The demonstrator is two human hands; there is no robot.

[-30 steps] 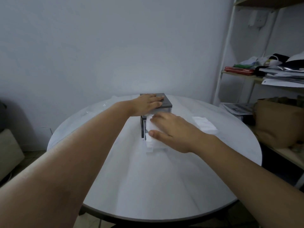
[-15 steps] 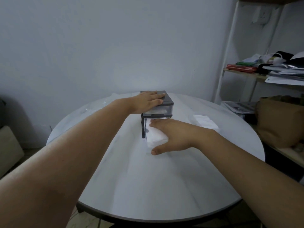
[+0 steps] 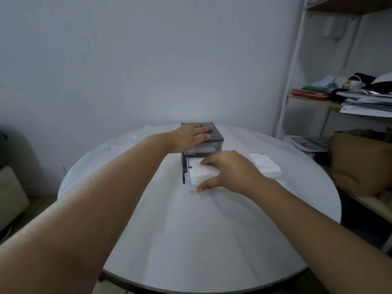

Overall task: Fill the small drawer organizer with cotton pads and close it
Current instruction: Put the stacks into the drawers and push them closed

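A small dark grey drawer organizer [image 3: 217, 135] stands at the far middle of the round white table [image 3: 191, 240]. Its lower clear drawer [image 3: 187, 179] is pulled out toward me and holds white cotton pads [image 3: 199, 171]. My left hand [image 3: 192, 135] lies flat on the organizer's top. My right hand [image 3: 228, 171] rests on the pads in the drawer, fingers on top and thumb at the drawer's front edge. The upper drawer [image 3: 203, 149] is in and shows white inside.
A stack of loose cotton pads [image 3: 265, 165] lies on the table right of the organizer. Crumpled clear plastic [image 3: 125, 143] sits at the far left. A white shelf unit [image 3: 339, 102] with papers and a brown bag [image 3: 360, 162] stand at the right.
The lower drawer has slid part of the way back into the organizer under my right hand, whose thumb has come round to the drawer's front. My left hand stays on the top.
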